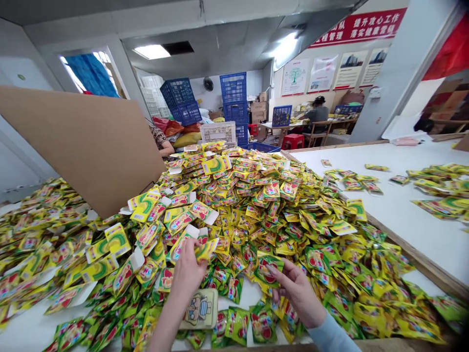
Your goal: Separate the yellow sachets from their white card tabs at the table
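Largely heaped so far: 1 white worktop [399,230] with wooden edging; 1 large mound of yellow-and-green foil sachets [249,215] spread over its near side; 1 smaller scatter of sachets [439,188] toward the right edge. Left hand [186,274] pinches 1 yellow sachet [207,249] at the fingertips; right hand [298,296] pinches 1 green sachet [269,271] between thumb and forefinger.
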{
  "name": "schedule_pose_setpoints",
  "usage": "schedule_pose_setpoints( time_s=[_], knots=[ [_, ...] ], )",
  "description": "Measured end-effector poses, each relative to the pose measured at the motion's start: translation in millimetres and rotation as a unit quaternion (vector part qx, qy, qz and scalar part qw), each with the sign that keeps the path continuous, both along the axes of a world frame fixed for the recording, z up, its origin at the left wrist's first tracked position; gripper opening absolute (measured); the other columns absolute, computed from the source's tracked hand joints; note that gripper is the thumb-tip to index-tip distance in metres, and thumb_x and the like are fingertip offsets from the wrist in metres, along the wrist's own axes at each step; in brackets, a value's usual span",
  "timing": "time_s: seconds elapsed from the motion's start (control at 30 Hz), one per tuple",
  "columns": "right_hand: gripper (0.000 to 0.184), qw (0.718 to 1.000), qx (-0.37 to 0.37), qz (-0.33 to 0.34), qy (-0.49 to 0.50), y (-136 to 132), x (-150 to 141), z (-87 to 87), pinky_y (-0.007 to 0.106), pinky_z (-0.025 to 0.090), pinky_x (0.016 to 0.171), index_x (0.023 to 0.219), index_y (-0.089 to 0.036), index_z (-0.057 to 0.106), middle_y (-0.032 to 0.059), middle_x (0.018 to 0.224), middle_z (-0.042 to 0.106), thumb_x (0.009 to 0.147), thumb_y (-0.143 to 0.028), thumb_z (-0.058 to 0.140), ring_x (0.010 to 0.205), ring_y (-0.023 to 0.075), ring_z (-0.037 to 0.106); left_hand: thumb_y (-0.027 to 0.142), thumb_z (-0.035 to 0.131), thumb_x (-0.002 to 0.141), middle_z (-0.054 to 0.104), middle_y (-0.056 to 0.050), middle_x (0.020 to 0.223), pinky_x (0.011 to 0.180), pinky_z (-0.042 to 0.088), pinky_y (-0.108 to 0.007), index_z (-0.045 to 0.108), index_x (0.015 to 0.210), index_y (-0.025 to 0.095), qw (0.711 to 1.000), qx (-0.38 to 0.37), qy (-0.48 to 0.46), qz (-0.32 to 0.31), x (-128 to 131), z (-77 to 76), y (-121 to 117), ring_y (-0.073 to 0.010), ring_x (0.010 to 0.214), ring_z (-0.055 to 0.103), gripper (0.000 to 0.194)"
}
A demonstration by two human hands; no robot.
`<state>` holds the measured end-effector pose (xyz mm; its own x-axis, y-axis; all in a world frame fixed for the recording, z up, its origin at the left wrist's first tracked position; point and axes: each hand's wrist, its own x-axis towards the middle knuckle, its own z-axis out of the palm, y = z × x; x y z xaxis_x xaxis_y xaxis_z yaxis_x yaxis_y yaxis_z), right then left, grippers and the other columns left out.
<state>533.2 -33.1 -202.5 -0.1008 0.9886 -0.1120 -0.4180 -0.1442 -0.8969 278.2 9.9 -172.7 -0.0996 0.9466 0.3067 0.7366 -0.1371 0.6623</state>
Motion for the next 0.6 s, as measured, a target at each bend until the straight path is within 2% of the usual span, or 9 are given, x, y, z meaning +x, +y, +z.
schedule_pose_setpoints(
  time_s=[0.07, 0.1, 0.17, 0.23, 0.3, 0.37, 0.47, 0.53, 0.6],
  knots=[
    [0.028, 0.999, 0.052, -0.001, 0.0, -3, -1, 15.6, 0.023, 0.048, 0.038, 0.088, -0.019, 0.058, 0.0007, 0.084, 0.064, 0.07, -0.036, 0.072, 0.04, 0.0083, 0.056, 0.022, 0.049, 0.076, 0.06, -0.006, 0.1, 0.075, 0.05, -0.034, 0.04, 0.095, 0.023, 0.99, -0.076, -0.082, -0.092, 23, -0.1, -22, -0.0212, 0.09, 0.061, 0.021],
    [0.026, 0.997, 0.08, 0.003, -0.002, -4, -3, 23.9, 0.023, 0.049, 0.039, 0.09, -0.02, 0.057, 0.0001, 0.082, 0.063, 0.072, -0.035, 0.07, 0.041, 0.0092, 0.057, 0.024, 0.049, 0.077, 0.062, -0.005, 0.099, 0.071, 0.051, -0.031, 0.039, 0.101, 0.023, 0.967, -0.137, -0.152, -0.152, 35, -0.6, -33, -0.019, 0.085, 0.062, 0.027],
    [0.022, 0.991, 0.13, 0.024, -0.014, -6, -7, 39.3, 0.024, 0.049, 0.039, 0.092, -0.022, 0.058, -0.0008, 0.082, 0.059, 0.076, -0.033, 0.066, 0.042, 0.0095, 0.057, 0.03, 0.057, 0.074, 0.065, -0.006, 0.096, 0.072, 0.051, -0.03, 0.04, 0.109, 0.021, 0.887, -0.246, -0.297, -0.252, 56, -2.4, -53, -0.019, 0.085, 0.064, 0.039],
    [0.018, 0.984, 0.157, 0.068, -0.057, -6, -10, 51.1, 0.022, 0.048, 0.039, 0.089, -0.021, 0.06, -0.0002, 0.086, 0.053, 0.076, -0.033, 0.065, 0.044, 0.0075, 0.055, 0.033, 0.066, 0.068, 0.067, -0.009, 0.099, 0.081, 0.049, -0.032, 0.045, 0.108, 0.018, 0.838, -0.287, -0.375, -0.275, 70, -4.3, -67, -0.0222, 0.092, 0.063, 0.048],
    [0.014, 0.967, 0.175, 0.114, -0.148, -7, -9, 59.3, 0.021, 0.047, 0.039, 0.084, -0.02, 0.063, 0.001, 0.09, 0.049, 0.077, -0.032, 0.063, 0.048, 0.0067, 0.053, 0.032, 0.07, 0.063, 0.068, -0.01, 0.1, 0.084, 0.047, -0.032, 0.05, 0.105, 0.016, 0.845, -0.287, -0.381, -0.243, 75, -5.0, -74, -0.0244, 0.094, 0.062, 0.049],
    [0.009, 0.927, 0.207, 0.141, -0.279, -8, -6, 65.3, 0.021, 0.048, 0.047, 0.083, -0.021, 0.066, 0.002, 0.087, 0.051, 0.079, -0.026, 0.06, 0.058, 0.0098, 0.053, 0.028, 0.071, 0.06, 0.069, -0.009, 0.1, 0.084, 0.046, -0.031, 0.055, 0.102, 0.015, 0.865, -0.287, -0.349, -0.218, 75, -3.8, -77, -0.025, 0.094, 0.062, 0.047],
    [0.021, 0.82, 0.283, 0.16, -0.472, -12, -3, 72.8, 0.024, 0.047, 0.064, 0.086, -0.023, 0.069, 0.0028, 0.082, 0.056, 0.078, -0.01, 0.054, 0.073, 0.015, 0.056, 0.022, 0.068, 0.062, 0.07, -0.004, 0.094, 0.076, 0.047, -0.028, 0.06, 0.099, 0.016, 0.89, -0.29, -0.262, -0.234, 74, 0.8, -78, -0.0224, 0.085, 0.062, 0.039],
    [0.027, 0.74, 0.31, 0.196, -0.564, -16, -4, 77.0, 0.026, 0.045, 0.065, 0.085, -0.023, 0.069, 0.0033, 0.082, 0.058, 0.075, -0.005, 0.051, 0.072, 0.016, 0.057, 0.017, 0.064, 0.063, 0.07, 0.0, 0.087, 0.071, 0.046, -0.026, 0.062, 0.097, 0.018, 0.903, -0.284, -0.196, -0.254, 74, 4.4, -78, -0.02, 0.078, 0.061, 0.034],
    [0.026, 0.701, 0.321, 0.239, -0.59, -17, -5, 80.3, 0.025, 0.044, 0.063, 0.085, -0.021, 0.069, 0.0041, 0.083, 0.06, 0.074, -0.005, 0.052, 0.069, 0.0164, 0.058, 0.014, 0.061, 0.063, 0.069, 0.001, 0.086, 0.069, 0.045, -0.026, 0.063, 0.096, 0.018, 0.904, -0.295, -0.159, -0.266, 75, 6.9, -79, -0.0197, 0.077, 0.06, 0.033]
  ],
)
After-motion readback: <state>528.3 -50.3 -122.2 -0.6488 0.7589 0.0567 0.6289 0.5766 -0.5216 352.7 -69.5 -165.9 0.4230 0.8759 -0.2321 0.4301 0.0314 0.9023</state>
